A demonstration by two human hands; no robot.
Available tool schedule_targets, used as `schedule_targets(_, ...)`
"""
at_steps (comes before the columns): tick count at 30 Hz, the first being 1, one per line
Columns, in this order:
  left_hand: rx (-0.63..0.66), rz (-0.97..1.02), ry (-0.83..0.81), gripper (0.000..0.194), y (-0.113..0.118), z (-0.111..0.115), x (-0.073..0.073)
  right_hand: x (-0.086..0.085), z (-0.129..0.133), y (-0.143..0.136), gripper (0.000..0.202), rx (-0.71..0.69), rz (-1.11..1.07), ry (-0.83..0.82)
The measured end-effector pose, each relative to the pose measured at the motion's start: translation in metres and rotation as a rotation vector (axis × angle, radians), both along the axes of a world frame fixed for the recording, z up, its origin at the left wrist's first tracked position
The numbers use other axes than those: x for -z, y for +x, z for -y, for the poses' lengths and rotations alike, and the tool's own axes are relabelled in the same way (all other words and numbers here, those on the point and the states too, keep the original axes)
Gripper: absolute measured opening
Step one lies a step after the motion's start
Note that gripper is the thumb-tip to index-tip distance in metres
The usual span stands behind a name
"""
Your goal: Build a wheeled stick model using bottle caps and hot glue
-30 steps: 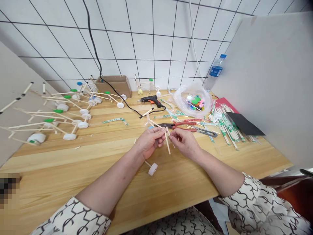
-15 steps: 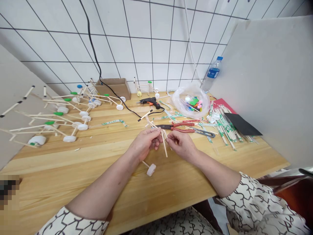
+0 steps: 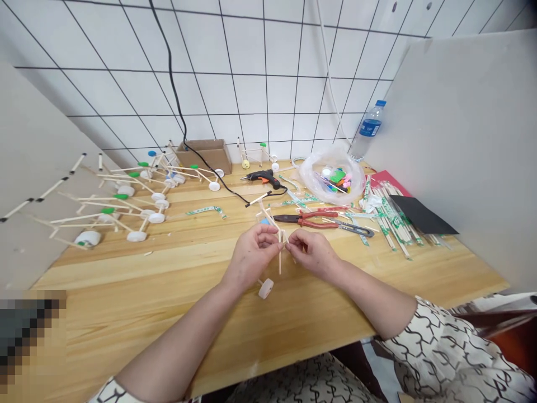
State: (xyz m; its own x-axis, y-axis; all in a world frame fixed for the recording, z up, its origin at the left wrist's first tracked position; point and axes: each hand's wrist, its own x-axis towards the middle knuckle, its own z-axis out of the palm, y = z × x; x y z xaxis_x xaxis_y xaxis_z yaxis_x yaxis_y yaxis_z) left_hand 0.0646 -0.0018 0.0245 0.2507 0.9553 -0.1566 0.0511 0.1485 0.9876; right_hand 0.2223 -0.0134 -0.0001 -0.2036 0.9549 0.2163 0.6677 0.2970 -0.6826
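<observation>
A small model bicycle of wooden sticks [image 3: 280, 258] is between my two hands, low over the table's middle. My left hand [image 3: 254, 254] pinches its sticks from the left with thumb and fingers. From the right, my right hand [image 3: 312, 250] pinches a thin stick of the same frame. A handlebar stick with black ends [image 3: 258, 198] juts out at the far side. Below my left hand shows a white wheel [image 3: 265, 288]; part of the frame is hidden behind my fingers. Just beyond the hands lie red-handled pliers [image 3: 310, 219].
Several finished stick bicycles [image 3: 121, 207] stand at the left. A black glue gun [image 3: 265, 178], a cardboard box [image 3: 210, 155] and a plastic bag of colourful pieces [image 3: 331, 178] are at the back. Wrapped chopsticks [image 3: 394, 218], a black sheet [image 3: 423, 214] and a water bottle [image 3: 369, 129] are at the right.
My left hand has shifted its hold down the sticks, its fingers now more in view. The stick hanging between my hands has turned more upright. The whole view has swung slightly left.
</observation>
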Motion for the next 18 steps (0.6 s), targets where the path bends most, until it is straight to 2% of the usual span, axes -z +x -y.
schedule_targets(11,-0.057,-0.012,0.083,0.024,-0.0016,0.0013,0.0076,0.0038,0.0013,-0.004,0.012,-0.027,-0.082,-0.032)
schedule_targets(18,-0.073,0.028,0.074,0.02,-0.0033,0.0012,0.0048,0.0073,-0.0071,-0.0033,0.01,-0.005,-0.196,0.042)
